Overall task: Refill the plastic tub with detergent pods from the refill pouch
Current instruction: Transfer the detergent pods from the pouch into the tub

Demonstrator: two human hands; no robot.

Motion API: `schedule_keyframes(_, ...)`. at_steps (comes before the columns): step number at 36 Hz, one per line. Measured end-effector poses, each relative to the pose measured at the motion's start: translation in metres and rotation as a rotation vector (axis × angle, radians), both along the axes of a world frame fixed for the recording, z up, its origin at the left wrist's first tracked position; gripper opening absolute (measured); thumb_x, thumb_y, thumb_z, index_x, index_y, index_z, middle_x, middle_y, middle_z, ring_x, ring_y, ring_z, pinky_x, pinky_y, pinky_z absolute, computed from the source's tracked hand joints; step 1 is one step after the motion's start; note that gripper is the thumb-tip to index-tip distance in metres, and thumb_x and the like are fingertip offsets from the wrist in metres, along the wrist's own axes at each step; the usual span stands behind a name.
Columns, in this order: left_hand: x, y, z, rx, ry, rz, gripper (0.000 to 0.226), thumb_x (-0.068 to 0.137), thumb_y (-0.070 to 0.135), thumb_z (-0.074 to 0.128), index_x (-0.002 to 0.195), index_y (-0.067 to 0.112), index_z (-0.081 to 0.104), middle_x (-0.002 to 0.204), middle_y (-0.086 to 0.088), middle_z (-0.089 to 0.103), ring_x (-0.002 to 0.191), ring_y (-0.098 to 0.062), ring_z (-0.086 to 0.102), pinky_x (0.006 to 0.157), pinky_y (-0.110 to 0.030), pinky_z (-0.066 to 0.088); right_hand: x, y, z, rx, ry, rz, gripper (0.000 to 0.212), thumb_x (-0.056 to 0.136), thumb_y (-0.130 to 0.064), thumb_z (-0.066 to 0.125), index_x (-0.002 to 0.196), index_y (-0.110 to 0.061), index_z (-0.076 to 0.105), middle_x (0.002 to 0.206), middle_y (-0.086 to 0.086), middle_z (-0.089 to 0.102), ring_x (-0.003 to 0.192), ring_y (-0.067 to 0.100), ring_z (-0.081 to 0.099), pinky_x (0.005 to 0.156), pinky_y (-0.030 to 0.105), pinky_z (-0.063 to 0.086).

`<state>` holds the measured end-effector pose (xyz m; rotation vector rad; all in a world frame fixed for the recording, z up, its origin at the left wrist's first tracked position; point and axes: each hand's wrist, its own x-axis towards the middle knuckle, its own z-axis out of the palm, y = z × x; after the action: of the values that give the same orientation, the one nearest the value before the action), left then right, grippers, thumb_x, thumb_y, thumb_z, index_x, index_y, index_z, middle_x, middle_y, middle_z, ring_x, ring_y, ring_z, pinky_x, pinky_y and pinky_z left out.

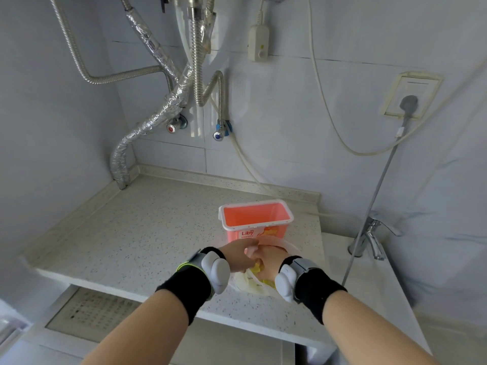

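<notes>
Holding the refill pouch [253, 281] with both hands, I am working at its top, close to the front edge of the surface [147, 233]. My left hand [241, 255] has its fingers curled and pinches the top of the pouch. My right hand [268, 262] is curled on the pouch too, right next to the left one, so the two hands touch.

I think I am at the opening step: pulling the pouch mouth apart so the pods can come out. I see some yellow through the pouch, which may be the pods, but I cannot be sure.

The plastic tub [255, 221] stands just behind my hands, nearer the back edge and toward the right side of the surface. It is pink, its lid is off and its mouth faces up. What I can see of the inside looks bare.

Next I would need to lift the pouch over the tub, tip it, and let the pods drop in without spilling.

My hands cover the top of the pouch, so I cannot tell if it is open yet. The low front of the tub is hidden behind my hands. Something round and white lies under the pouch, but I cannot make out what it is.
</notes>
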<state>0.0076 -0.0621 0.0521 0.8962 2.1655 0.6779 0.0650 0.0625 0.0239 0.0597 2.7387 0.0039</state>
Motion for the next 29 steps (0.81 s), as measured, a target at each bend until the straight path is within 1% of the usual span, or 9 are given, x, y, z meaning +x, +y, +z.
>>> schedule_keyframes(3, 0.0, -0.001, -0.001, -0.005, -0.008, 0.011, 0.064, 0.089, 0.012, 0.047, 0.148, 0.026, 0.026, 0.147, -0.007, 0.035, 0.079, -0.015, 0.055, 0.07, -0.019, 0.048, -0.001, 0.001, -0.002, -0.046, 0.048, -0.035, 0.043, 0.084, -0.033, 0.056, 0.124, -0.016, 0.054, 0.13, 0.006, 0.054, 0.12, 0.027, 0.049, 0.1, 0.035, 0.036)
schedule_keyframes(6, 0.0, -0.002, -0.001, -0.012, -0.001, 0.018, 0.065, 0.089, 0.013, 0.048, 0.148, 0.028, 0.025, 0.148, -0.005, 0.035, 0.079, -0.014, 0.055, 0.077, -0.023, 0.047, 0.0, 0.001, -0.008, -0.085, 0.12, -0.075, 0.04, 0.085, -0.029, 0.054, 0.122, -0.014, 0.053, 0.129, 0.006, 0.055, 0.118, 0.025, 0.052, 0.099, 0.034, 0.038)
schedule_keyframes(11, 0.002, -0.001, 0.001, 0.018, 0.014, -0.004, 0.057, 0.091, 0.012, 0.044, 0.145, 0.025, 0.03, 0.139, -0.005, 0.045, 0.069, -0.01, 0.053, 0.063, -0.014, 0.044, 0.007, -0.003, -0.017, -0.228, 0.087, -0.178, 0.059, 0.088, -0.017, 0.056, 0.141, -0.009, 0.033, 0.14, 0.015, 0.044, 0.127, 0.029, 0.046, 0.105, 0.04, 0.039)
schedule_keyframes(15, -0.001, 0.0, -0.005, 0.005, 0.012, 0.008, 0.06, 0.091, 0.015, 0.045, 0.147, 0.025, 0.027, 0.145, -0.004, 0.039, 0.066, -0.004, 0.052, 0.057, -0.012, 0.045, 0.01, -0.003, -0.018, -0.283, 0.09, -0.21, 0.059, 0.088, -0.017, 0.055, 0.142, -0.011, 0.033, 0.14, 0.014, 0.044, 0.127, 0.026, 0.046, 0.105, 0.038, 0.038)
schedule_keyframes(17, -0.003, 0.0, -0.008, -0.002, 0.011, 0.014, 0.061, 0.091, 0.017, 0.048, 0.148, 0.025, 0.026, 0.148, -0.003, 0.035, 0.066, -0.004, 0.053, 0.058, -0.012, 0.046, 0.011, -0.002, -0.014, -0.331, 0.094, -0.204, 0.05, 0.09, -0.018, 0.053, 0.137, -0.009, 0.04, 0.137, 0.012, 0.048, 0.124, 0.025, 0.048, 0.103, 0.037, 0.038)
schedule_keyframes(20, -0.003, -0.002, -0.005, 0.0, 0.012, 0.01, 0.062, 0.089, 0.01, 0.047, 0.146, 0.024, 0.028, 0.146, -0.005, 0.037, 0.064, -0.004, 0.053, 0.059, -0.011, 0.046, 0.012, 0.005, -0.004, -0.45, 0.193, -0.216, 0.035, 0.08, -0.019, 0.063, 0.113, -0.013, 0.054, 0.117, 0.005, 0.058, 0.1, 0.022, 0.058, 0.089, 0.035, 0.047)
schedule_keyframes(24, 0.001, -0.002, 0.001, 0.012, -0.001, 0.008, 0.058, 0.091, 0.011, 0.045, 0.145, 0.024, 0.03, 0.138, -0.009, 0.047, 0.062, -0.003, 0.049, 0.047, -0.007, 0.042, 0.015, 0.016, 0.013, -0.716, 0.226, -0.322, 0.038, 0.071, -0.014, 0.075, 0.098, -0.023, 0.051, 0.099, 0.0, 0.06, 0.087, 0.017, 0.058, 0.08, 0.029, 0.049)
schedule_keyframes(26, 0.002, -0.002, 0.003, 0.019, -0.001, 0.005, 0.056, 0.092, 0.015, 0.046, 0.145, 0.023, 0.03, 0.138, -0.009, 0.047, 0.062, -0.003, 0.049, 0.048, -0.007, 0.043, 0.016, 0.023, 0.023, -0.801, 0.241, -0.335, 0.038, 0.07, -0.01, 0.078, 0.092, -0.027, 0.051, 0.091, -0.002, 0.058, 0.08, 0.016, 0.057, 0.071, 0.024, 0.048)
schedule_keyframes(29, 0.002, -0.002, 0.004, 0.009, -0.006, 0.009, 0.054, 0.092, 0.017, 0.047, 0.144, 0.022, 0.032, 0.125, -0.009, 0.051, 0.064, -0.006, 0.051, 0.053, -0.01, 0.042, 0.013, 0.035, 0.044, -0.968, 0.325, -0.39, 0.039, 0.068, -0.002, 0.079, 0.088, -0.025, 0.054, 0.084, -0.003, 0.059, 0.07, 0.019, 0.057, 0.063, 0.029, 0.049)
